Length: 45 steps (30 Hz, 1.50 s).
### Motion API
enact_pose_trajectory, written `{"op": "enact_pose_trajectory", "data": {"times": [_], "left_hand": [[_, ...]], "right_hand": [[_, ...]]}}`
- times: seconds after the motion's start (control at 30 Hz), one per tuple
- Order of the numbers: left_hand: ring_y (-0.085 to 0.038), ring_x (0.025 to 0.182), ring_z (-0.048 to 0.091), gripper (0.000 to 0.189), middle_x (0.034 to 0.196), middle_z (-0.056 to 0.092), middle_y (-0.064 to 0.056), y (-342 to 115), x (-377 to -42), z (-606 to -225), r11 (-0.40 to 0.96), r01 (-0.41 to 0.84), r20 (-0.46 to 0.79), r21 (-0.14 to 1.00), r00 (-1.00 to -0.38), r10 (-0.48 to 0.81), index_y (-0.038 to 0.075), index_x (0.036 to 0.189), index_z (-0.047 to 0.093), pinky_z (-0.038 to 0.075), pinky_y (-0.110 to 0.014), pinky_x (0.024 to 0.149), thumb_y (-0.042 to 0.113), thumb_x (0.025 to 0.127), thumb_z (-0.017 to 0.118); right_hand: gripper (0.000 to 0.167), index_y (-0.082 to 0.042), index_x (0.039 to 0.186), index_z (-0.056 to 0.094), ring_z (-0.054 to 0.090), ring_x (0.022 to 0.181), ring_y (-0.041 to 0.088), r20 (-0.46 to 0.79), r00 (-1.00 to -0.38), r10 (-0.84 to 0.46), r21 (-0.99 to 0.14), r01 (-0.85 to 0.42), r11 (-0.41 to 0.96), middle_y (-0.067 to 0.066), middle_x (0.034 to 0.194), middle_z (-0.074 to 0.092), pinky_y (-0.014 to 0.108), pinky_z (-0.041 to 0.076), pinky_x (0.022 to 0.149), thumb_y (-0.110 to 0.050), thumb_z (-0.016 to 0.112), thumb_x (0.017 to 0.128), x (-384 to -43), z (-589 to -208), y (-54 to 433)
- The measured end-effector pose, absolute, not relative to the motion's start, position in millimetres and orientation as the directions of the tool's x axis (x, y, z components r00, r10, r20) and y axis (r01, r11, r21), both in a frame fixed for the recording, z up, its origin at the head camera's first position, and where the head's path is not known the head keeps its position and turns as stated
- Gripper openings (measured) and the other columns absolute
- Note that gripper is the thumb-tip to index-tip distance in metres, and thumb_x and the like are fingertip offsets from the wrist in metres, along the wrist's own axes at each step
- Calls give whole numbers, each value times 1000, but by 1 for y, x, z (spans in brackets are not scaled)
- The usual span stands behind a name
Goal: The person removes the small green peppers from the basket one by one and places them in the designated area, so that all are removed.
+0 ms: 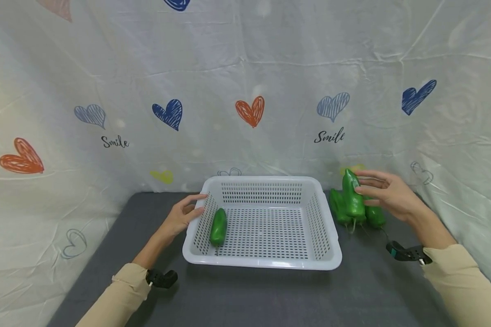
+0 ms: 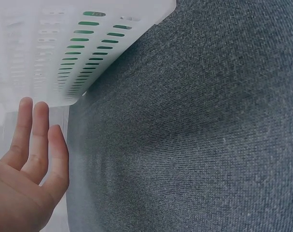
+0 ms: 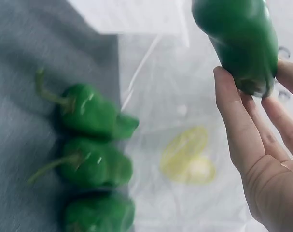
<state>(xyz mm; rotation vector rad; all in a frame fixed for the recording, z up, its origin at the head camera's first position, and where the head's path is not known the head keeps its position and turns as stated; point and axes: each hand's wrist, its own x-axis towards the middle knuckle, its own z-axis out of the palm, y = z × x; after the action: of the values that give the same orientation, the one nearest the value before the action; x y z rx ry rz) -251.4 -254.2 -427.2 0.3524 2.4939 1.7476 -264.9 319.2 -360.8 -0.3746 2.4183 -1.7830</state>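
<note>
Green pepper [image 1: 353,202], glossy, tapered, pinched by right hand [image 1: 390,194], left hand [image 1: 181,217] loosely spread at slotted plastic basket [image 1: 262,262]

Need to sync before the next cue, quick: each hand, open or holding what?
Left hand: open, at the left rim of the basket.
Right hand: closed, holding a pepper.

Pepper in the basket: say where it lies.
In the head view, the green pepper lies inside the white basket, by its left wall, near the left hand.
</note>
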Motion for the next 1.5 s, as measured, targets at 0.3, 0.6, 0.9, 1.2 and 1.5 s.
{"op": "enact_pose_trajectory", "data": {"times": [0.3,0.6,0.9,1.2,1.5], "left_hand": [[-35,103,67,50,134,56,-28,-254,-251,-427,331,146,71,932,-971,229,11,151,48,59,-41,72,20,104,63],[-34,101,68,50,132,57,-28,-255,-251,-429,322,150,73,935,-968,239,10,151,47,59,-41,71,19,105,62],[-36,102,67,49,133,56,-29,-255,-252,-429,320,162,81,934,-964,251,10,152,47,59,-40,71,19,105,61],[-36,104,66,50,134,56,-28,-255,-253,-429,327,163,81,931,-965,250,11,152,47,58,-40,72,21,105,62],[-34,101,68,50,131,58,-26,-255,-254,-429,309,155,76,938,-965,251,13,151,47,59,-42,71,22,104,63]], "right_hand": [[63,2,153,39,57,109,-3,6,-981,-196,-930,-78,359,-14,127,54,29,53,83,-24,67,102,-266,-385,344],[56,1,151,43,58,104,-6,16,-990,-142,-939,-63,339,-20,119,58,26,55,79,-17,65,103,-270,-405,364],[42,-9,142,55,60,98,-7,31,-991,-134,-955,-69,287,-24,113,63,25,56,76,-13,67,101,-271,-411,393],[42,-7,143,54,59,98,-8,36,-992,-121,-939,-75,336,-27,115,62,24,56,74,-11,65,102,-274,-416,417],[43,-6,144,54,60,96,-9,22,-990,-139,-919,-75,386,-28,115,62,26,56,75,-12,65,102,-280,-417,437]]}}
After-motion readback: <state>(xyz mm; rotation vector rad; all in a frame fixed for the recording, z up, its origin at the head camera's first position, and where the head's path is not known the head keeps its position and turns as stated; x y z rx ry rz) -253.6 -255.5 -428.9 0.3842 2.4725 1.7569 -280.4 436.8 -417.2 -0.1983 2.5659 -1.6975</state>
